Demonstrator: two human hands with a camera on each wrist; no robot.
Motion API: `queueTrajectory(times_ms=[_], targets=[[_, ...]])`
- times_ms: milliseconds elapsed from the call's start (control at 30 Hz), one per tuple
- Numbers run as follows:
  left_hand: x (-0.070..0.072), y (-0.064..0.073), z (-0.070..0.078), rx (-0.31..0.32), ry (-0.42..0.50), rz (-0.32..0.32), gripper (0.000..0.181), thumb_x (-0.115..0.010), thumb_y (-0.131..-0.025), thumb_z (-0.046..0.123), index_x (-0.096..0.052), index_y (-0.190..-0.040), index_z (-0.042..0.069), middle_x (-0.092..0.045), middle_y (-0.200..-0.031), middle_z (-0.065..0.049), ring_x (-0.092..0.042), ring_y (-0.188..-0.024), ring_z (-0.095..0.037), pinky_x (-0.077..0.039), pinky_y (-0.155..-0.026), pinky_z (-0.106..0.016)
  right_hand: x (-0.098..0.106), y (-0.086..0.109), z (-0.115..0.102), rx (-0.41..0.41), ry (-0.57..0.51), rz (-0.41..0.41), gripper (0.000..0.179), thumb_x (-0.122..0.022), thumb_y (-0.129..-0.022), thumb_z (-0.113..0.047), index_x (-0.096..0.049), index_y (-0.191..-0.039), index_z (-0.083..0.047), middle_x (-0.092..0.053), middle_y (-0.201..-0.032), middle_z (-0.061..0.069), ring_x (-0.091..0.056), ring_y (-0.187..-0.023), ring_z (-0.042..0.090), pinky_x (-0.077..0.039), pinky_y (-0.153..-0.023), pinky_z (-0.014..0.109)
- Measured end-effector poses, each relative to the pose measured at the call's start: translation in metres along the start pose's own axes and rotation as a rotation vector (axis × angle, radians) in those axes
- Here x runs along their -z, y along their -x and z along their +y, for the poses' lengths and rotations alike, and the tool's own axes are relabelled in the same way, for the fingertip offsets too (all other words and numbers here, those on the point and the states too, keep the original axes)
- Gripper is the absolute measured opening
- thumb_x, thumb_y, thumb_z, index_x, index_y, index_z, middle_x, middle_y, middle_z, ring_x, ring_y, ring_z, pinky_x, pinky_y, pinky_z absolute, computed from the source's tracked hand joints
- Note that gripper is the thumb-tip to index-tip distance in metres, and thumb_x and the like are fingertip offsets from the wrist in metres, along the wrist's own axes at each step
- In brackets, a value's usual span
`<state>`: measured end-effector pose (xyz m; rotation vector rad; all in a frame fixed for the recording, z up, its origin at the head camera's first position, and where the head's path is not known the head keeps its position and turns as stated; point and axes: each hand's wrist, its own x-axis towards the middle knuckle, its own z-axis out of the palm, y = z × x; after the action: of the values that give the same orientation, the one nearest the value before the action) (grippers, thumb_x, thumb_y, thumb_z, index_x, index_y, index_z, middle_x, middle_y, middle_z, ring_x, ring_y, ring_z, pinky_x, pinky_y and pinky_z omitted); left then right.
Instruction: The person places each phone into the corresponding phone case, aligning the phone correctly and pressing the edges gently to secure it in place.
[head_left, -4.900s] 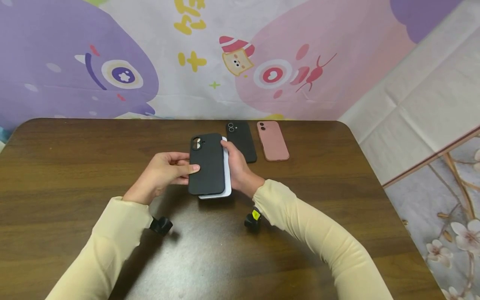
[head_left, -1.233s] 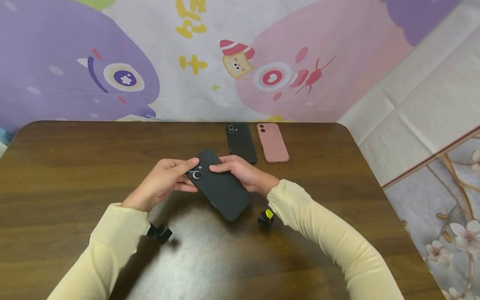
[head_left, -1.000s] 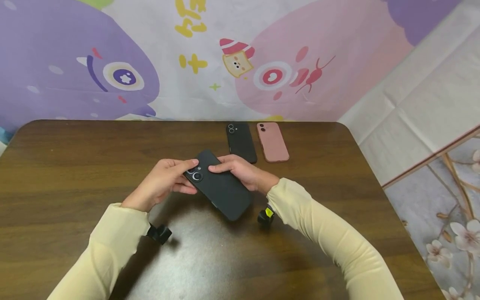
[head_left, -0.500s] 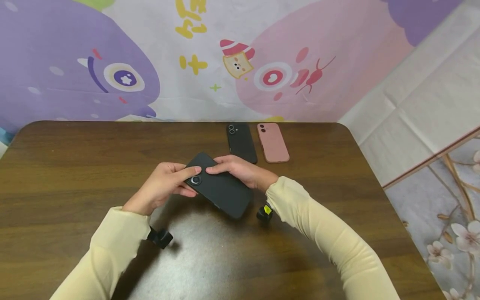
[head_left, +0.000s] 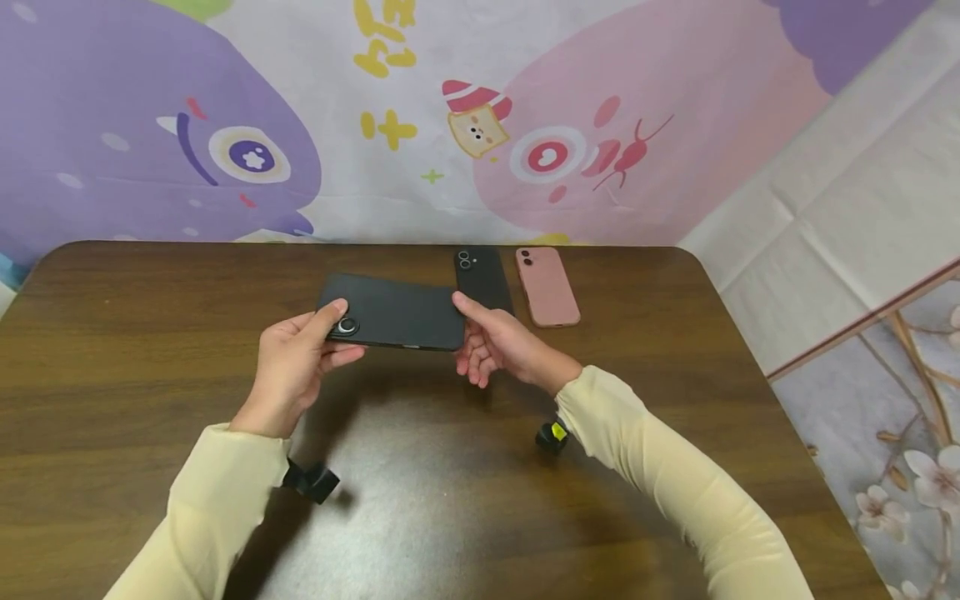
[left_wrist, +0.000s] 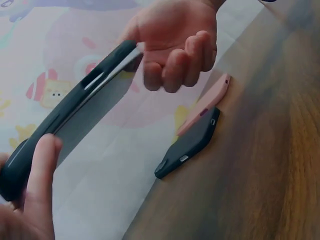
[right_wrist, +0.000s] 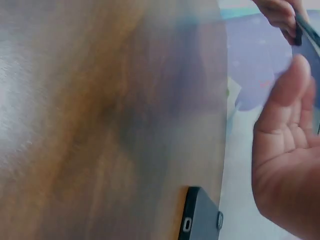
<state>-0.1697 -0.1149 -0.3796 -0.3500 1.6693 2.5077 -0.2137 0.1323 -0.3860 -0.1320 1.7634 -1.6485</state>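
Observation:
A phone in a black case (head_left: 405, 312) is held above the table, long side across and camera side facing up in the head view. My left hand (head_left: 296, 358) grips its camera end, thumb on top beside the lens ring and fingers below. At the other end, my right hand (head_left: 506, 337) has its straight thumb at the far corner, with the other fingers hanging loosely curled below. The left wrist view shows the case's side (left_wrist: 75, 100), a grey screen face and a light sliver at the end near the right palm (left_wrist: 172, 30).
At the table's (head_left: 187, 333) back edge lie a black-cased phone (head_left: 483, 279), partly behind the right hand, and a pink-cased phone (head_left: 549, 287) to its right. A cartoon-printed cloth (head_left: 390, 200) hangs behind the table.
White phone and black case were offset at first; they are now together. The cased phone has turned from slanted to crosswise and moved up and left; the right hand has shifted to its end.

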Motion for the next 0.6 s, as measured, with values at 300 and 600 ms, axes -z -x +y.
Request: queueTrajectory(times_ms=[300,600], targets=[[-0.003,0.002,-0.004,-0.046,0.154,0.174,0.015,-0.069,-0.085,0.017,-0.069,-0.078,0.004,-0.069,-0.068,-0.003,-0.066,-0.05,-0.013,-0.057,-0.056,-0.026,-0.015,0.004,0.007,0.181,0.037,0.001,0.05,-0.04,-0.098,-0.044,-0.054,-0.077,-0.001,-0.055,-0.056,0.0,-0.048,-0.042,0.011,-0.041,-0.039,0.022],[-0.01,0.003,-0.007,-0.047,0.18,0.209,0.017,-0.068,-0.086,0.017,-0.068,-0.077,0.002,-0.069,-0.067,-0.005,-0.067,-0.05,-0.014,-0.057,-0.055,-0.026,-0.027,0.002,0.005,0.237,-0.099,0.087,0.043,-0.039,-0.099,-0.035,-0.05,-0.068,-0.009,-0.052,-0.052,-0.003,-0.044,-0.039,0.008,-0.035,-0.036,0.019]])
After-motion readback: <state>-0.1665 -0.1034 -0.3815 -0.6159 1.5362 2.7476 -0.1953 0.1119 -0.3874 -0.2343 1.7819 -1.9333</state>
